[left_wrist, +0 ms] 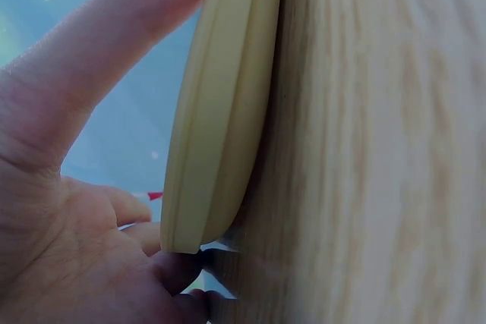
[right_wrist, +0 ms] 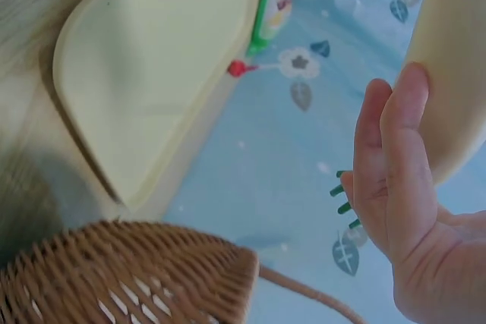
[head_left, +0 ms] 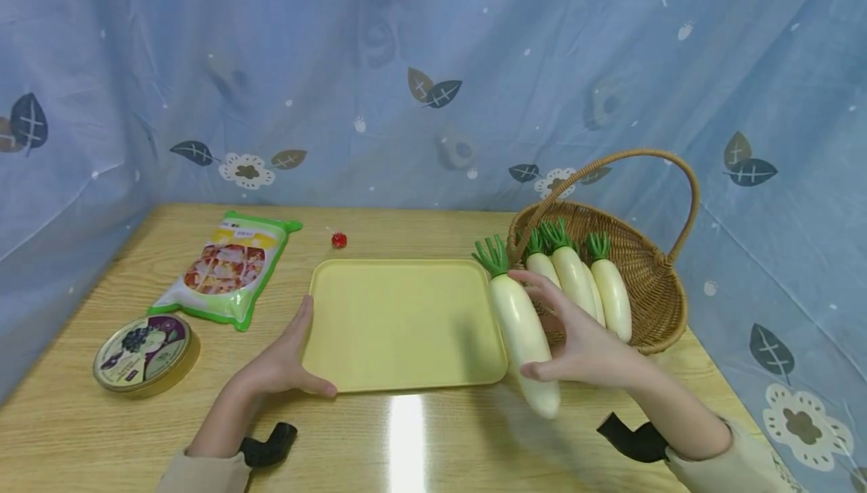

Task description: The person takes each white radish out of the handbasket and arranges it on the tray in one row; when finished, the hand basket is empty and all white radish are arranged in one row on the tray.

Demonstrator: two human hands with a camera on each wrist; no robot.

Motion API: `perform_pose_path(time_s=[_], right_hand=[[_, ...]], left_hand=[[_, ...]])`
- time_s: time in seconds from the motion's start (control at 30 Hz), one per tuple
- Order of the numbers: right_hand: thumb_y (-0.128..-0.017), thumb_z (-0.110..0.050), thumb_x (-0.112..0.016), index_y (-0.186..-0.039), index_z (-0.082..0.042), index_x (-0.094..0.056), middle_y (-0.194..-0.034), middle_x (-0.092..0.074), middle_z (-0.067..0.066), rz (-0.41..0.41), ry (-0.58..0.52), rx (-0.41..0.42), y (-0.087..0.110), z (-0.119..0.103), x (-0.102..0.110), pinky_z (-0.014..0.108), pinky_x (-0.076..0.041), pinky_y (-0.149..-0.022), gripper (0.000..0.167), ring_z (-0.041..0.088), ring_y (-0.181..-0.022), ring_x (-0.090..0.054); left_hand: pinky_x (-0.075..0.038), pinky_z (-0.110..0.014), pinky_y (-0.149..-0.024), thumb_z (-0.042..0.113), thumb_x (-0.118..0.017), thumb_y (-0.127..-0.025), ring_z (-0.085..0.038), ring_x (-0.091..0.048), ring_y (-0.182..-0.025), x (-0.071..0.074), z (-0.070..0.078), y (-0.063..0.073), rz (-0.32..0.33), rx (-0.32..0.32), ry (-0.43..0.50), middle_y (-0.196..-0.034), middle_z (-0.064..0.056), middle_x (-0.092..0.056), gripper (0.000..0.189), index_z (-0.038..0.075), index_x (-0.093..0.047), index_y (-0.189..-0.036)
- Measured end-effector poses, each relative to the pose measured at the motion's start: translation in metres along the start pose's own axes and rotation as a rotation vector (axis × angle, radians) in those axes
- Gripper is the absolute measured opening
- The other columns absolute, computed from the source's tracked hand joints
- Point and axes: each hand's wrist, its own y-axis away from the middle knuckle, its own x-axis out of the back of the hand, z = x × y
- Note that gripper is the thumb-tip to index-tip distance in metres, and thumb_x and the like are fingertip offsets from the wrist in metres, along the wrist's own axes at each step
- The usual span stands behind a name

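Head view: gripping radish [head_left: 518, 324] in right hand [head_left: 579, 339] between thumb and fingers, apparently clear of table [head_left: 339, 448], at right edge of tray [head_left: 400, 327], beside basket [head_left: 655, 308]. With left hand [head_left: 283, 357] spread wide round near left corner of tray, touching it. Judged step: transfer from basket to tray. Next, likely: swing radish left over tray, lower level, loosen right hand, steady tray with left.

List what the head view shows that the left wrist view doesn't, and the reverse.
Head only: the right hand gripping a daikon, the wicker basket with more daikons, and the round grape-labelled tin.
Left wrist only: the palm of the left hand, and the yellow tray seen side-on.
Both: that hand, that tray, the wooden table and the blue cloth.
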Motion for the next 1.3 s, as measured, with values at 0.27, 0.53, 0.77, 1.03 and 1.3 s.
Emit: perform_pose_path(time_s=[0.27,0.53,0.77,1.03,1.3], right_hand=[[-0.069,-0.008,-0.077,-0.144,-0.026,-0.018,-0.139,-0.029,0.020,0.028,0.065,-0.031,-0.014,0.010,-0.011,0.035,-0.052,-0.070,0.097,0.042,-0.108,-0.050],[-0.068,-0.011,-0.078,-0.144,-0.019,-0.018,-0.137,-0.031,0.022,0.015,0.047,-0.011,-0.030,0.024,-0.025,0.037,-0.050,-0.077,0.096,0.036,-0.106,-0.052],[-0.067,-0.011,-0.077,-0.142,-0.015,-0.019,-0.137,-0.029,0.024,0.013,0.045,-0.005,-0.044,0.036,-0.038,0.038,-0.051,-0.074,0.095,0.040,-0.108,-0.049],[-0.067,-0.009,-0.077,-0.142,-0.020,-0.019,-0.136,-0.028,0.025,-0.007,0.012,-0.074,-0.058,0.044,-0.050,0.036,-0.053,-0.064,0.096,0.035,-0.094,-0.057],[-0.065,-0.008,-0.078,-0.142,-0.022,-0.020,-0.135,-0.030,0.024,0.013,-0.012,-0.137,-0.064,0.050,-0.057,0.036,-0.053,-0.063,0.096,0.032,-0.089,-0.057]], left_hand=[[-0.001,-0.060,-0.103,0.026,-0.090,-0.051,-0.045,0.012,-0.132,-0.001,0.000,0.000,0.004,-0.014,-0.012,-0.145,-0.027,0.019,0.143,-0.004,0.018,-0.140],[-0.001,-0.060,-0.104,0.027,-0.089,-0.051,-0.044,0.012,-0.132,-0.002,-0.001,-0.001,-0.002,-0.006,-0.007,-0.145,-0.027,0.019,0.143,-0.003,0.018,-0.140],[-0.001,-0.060,-0.103,0.025,-0.089,-0.051,-0.044,0.012,-0.132,-0.001,-0.001,-0.001,-0.001,0.001,0.000,-0.146,-0.026,0.019,0.142,-0.003,0.018,-0.140],[0.000,-0.061,-0.103,0.026,-0.089,-0.052,-0.043,0.013,-0.132,0.001,0.001,0.000,-0.002,0.013,-0.002,-0.146,-0.025,0.020,0.142,-0.002,0.018,-0.141],[0.000,-0.061,-0.103,0.025,-0.089,-0.052,-0.043,0.014,-0.132,0.000,0.000,-0.001,-0.006,0.001,-0.003,-0.146,-0.025,0.021,0.142,-0.002,0.019,-0.140]])
